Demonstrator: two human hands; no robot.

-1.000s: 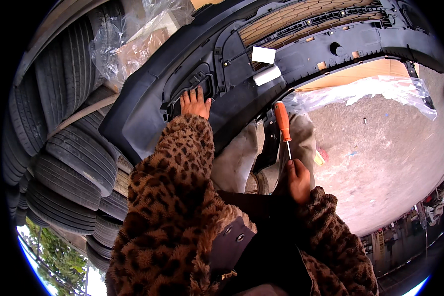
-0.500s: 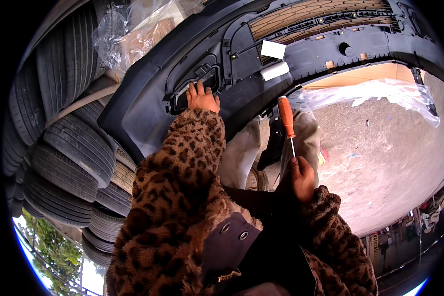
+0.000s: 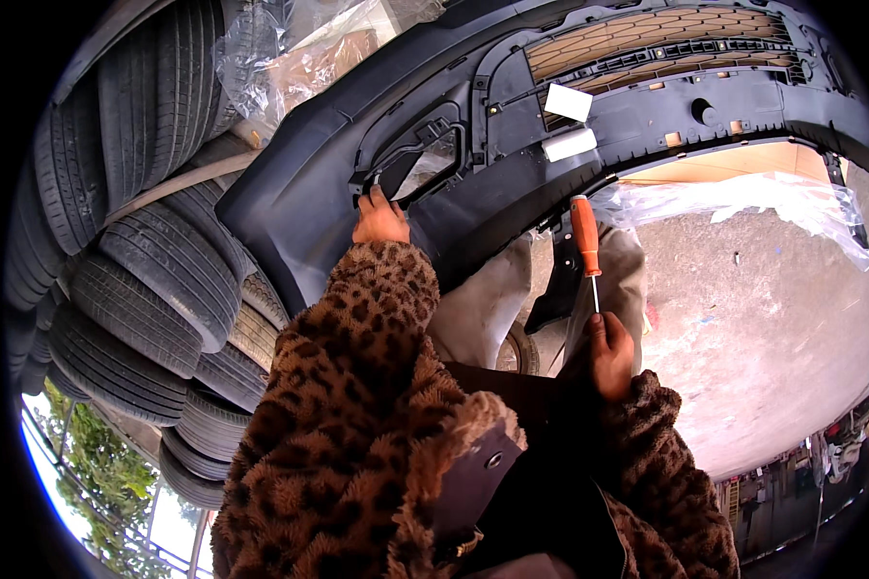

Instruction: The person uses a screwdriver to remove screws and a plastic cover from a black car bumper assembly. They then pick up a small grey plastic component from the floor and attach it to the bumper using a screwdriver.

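A dark car bumper (image 3: 377, 164) lies across the view, its inner side up, beside stacked tyres (image 3: 126, 251). The left hand (image 3: 380, 220) presses on the rim of the fog-lamp opening (image 3: 417, 166), fingers curled over the edge — gripping it, as far as the bent view shows. The right hand (image 3: 610, 353) is clenched on a screwdriver (image 3: 586, 241) by its shaft, orange handle pointing up, well clear of the bumper. Better to brace the bumper firmly and turn the tool round before working any fastener.

Stacked black tyres (image 3: 126, 251) lean at the left; crumpled clear plastic sheeting (image 3: 743, 198) lies over the bare concrete ground (image 3: 772, 328).
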